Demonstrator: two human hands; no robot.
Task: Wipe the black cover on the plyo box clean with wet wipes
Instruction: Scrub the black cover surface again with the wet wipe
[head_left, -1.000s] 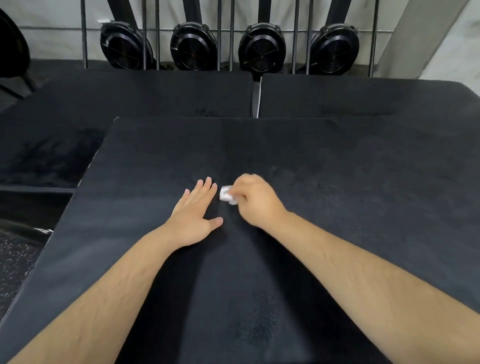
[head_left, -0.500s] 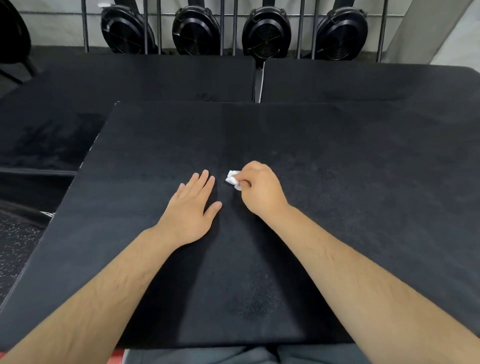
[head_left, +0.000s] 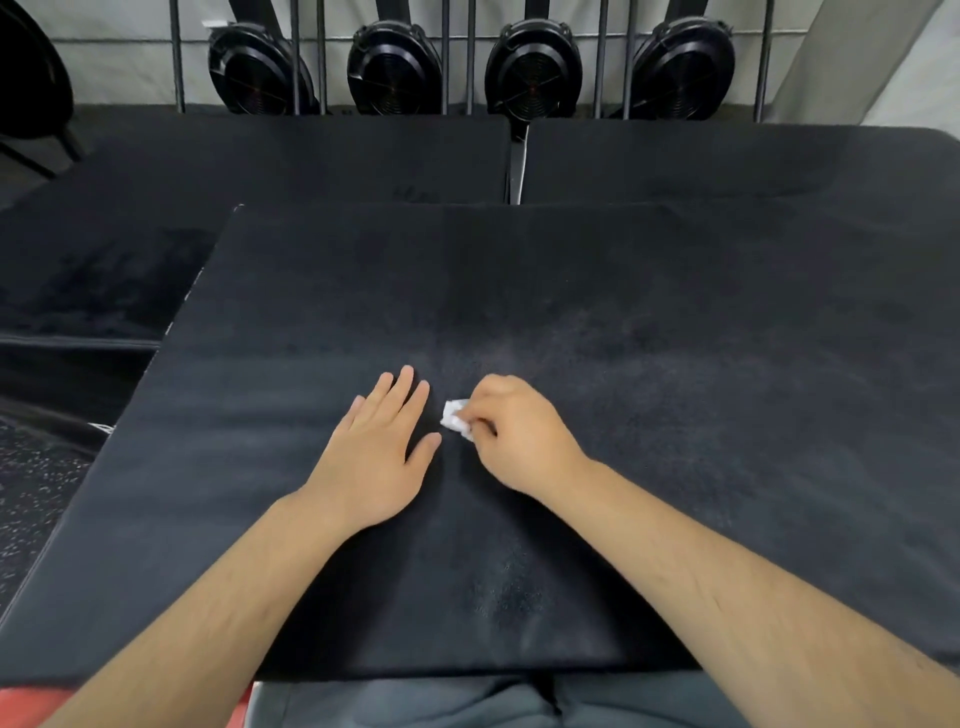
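The black cover (head_left: 675, 322) lies flat over the plyo box and fills most of the view. My right hand (head_left: 519, 441) is closed on a small crumpled white wet wipe (head_left: 454, 418) and presses it against the cover near the middle. My left hand (head_left: 376, 457) rests flat on the cover just left of the wipe, palm down and fingers stretched out, holding nothing. A faint greyish patch shows on the cover beyond my right hand.
Two more black padded boxes (head_left: 311, 156) stand behind, with a narrow gap (head_left: 515, 166) between them. Several black fan wheels (head_left: 530, 67) and metal bars line the back wall. Speckled floor (head_left: 31, 488) lies to the left. Grey trousers show below the cover's near edge (head_left: 467, 670).
The view has tilted down, so the cover's near edge and my trousers now show. My right hand with the wipe has drawn slightly back toward me; my left hand stays flat.
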